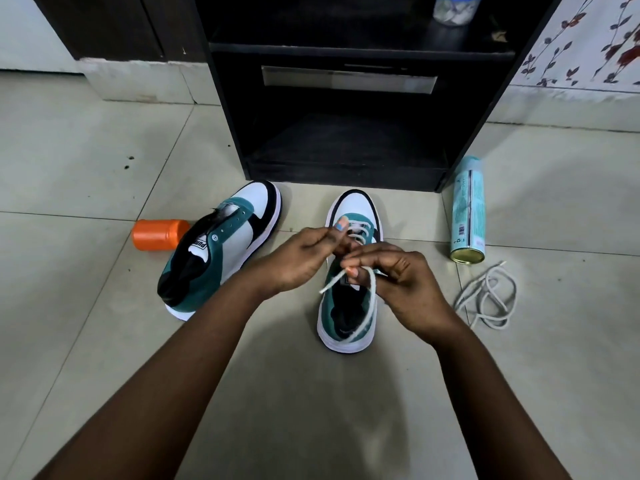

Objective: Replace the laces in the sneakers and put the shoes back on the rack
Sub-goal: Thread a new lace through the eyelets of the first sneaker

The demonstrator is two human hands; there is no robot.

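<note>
Two teal, white and black sneakers stand on the tiled floor in front of a black rack (349,98). The left sneaker (221,244) has bare eyelets and leans to the left. The right sneaker (349,306) stands upright with a white lace (370,292) crossed through its front eyelets. Over its tongue, my left hand (301,258) pinches one part of that lace. My right hand (398,282) pinches another part, and a loose end sticks out to the left below my fingers. A second white lace (488,296) lies coiled on the floor at the right.
An orange container (156,234) lies on its side left of the left sneaker. A teal spray can (468,213) lies beside the rack's right foot. A clear jar (453,8) stands on the rack's upper shelf. Walls close in behind.
</note>
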